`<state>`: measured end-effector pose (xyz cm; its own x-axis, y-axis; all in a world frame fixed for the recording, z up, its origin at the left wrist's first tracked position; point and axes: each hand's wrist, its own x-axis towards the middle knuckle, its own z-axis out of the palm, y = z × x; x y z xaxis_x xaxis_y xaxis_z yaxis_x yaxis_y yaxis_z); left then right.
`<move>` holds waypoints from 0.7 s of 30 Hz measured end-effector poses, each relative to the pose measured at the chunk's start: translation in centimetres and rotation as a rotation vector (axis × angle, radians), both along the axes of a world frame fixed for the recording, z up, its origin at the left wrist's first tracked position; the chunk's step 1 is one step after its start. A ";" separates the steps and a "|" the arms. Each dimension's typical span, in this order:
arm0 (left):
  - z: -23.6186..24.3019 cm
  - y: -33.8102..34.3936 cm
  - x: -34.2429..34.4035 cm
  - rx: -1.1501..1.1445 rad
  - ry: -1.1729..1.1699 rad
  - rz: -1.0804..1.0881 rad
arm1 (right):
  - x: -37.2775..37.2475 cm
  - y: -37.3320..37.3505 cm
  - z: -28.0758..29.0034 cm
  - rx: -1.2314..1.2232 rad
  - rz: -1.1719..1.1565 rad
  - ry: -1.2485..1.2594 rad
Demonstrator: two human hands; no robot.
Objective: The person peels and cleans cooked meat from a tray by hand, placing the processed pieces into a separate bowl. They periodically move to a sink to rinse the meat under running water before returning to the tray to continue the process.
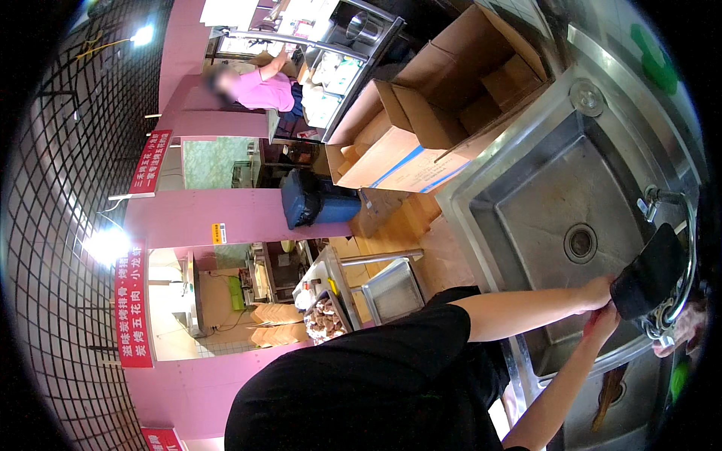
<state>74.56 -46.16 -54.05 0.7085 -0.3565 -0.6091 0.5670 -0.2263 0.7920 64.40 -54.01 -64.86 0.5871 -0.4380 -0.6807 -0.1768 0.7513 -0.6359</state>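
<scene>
Both my arms reach over a stainless steel sink on the right of the view. My left hand, the upper one in the picture, has its fingers closed at the edge of a black flat thing whose exact kind does not show. Just below it my right hand is closed at the same edge, close against the left; its fingertips are partly hidden. The black thing is tilted above the sink's right side, beside a metal tap. A round drain shows in the basin floor.
A large open cardboard box stands beyond the sink, with a round metal strainer near the sink's corner. A brown strip-like thing lies in the second basin. Behind are a blue bin and a person in pink.
</scene>
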 end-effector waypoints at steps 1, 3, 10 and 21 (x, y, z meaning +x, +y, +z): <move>-0.4 0.0 -0.4 0.009 -0.054 -0.016 | 0.2 -0.3 0.1 0.057 0.006 -0.011; -1.6 0.8 -0.2 0.026 -0.183 -0.127 | 0.5 -0.5 0.2 0.011 0.009 0.038; -1.4 0.8 1.7 0.075 -0.212 -0.261 | 1.4 0.9 2.3 -0.018 -0.074 0.013; -1.1 1.8 -1.6 0.289 -0.386 -0.276 | 0.5 1.4 1.5 0.072 -0.259 0.060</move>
